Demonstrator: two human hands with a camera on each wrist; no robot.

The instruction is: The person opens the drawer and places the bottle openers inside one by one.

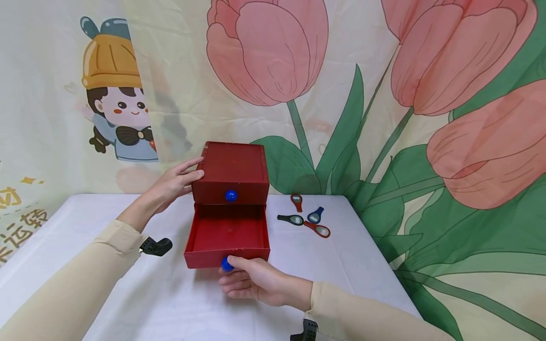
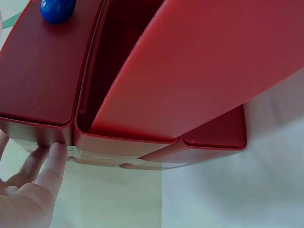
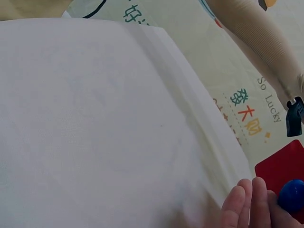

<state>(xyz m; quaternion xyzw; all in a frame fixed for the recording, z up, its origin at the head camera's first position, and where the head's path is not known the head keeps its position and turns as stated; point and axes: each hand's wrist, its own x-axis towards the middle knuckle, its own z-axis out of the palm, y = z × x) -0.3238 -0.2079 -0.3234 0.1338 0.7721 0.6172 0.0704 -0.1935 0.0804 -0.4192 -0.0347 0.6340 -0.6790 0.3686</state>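
Note:
A red plastic drawer unit [image 1: 232,163] stands on the white table. Its lower drawer [image 1: 230,234] is pulled out, and the inside looks bare. My right hand [image 1: 264,282] pinches the blue knob [image 1: 226,264] on that drawer's front, thumb on top and the other fingers loosely extended below. In the right wrist view the knob [image 3: 292,195] shows beside the fingers. On the left side of the unit rests my left hand [image 1: 172,184], fingers fairly straight; the left wrist view shows its fingertips [image 2: 58,151] against the upper part. The upper drawer, with its own blue knob [image 1: 231,195], is closed.
Several small magnifying glasses lie to the unit's right: a black one [image 1: 286,218], a blue one [image 1: 318,210] and red ones [image 1: 300,207]. A printed cloth [image 1: 179,47] with tulips hangs behind the white table [image 1: 341,265].

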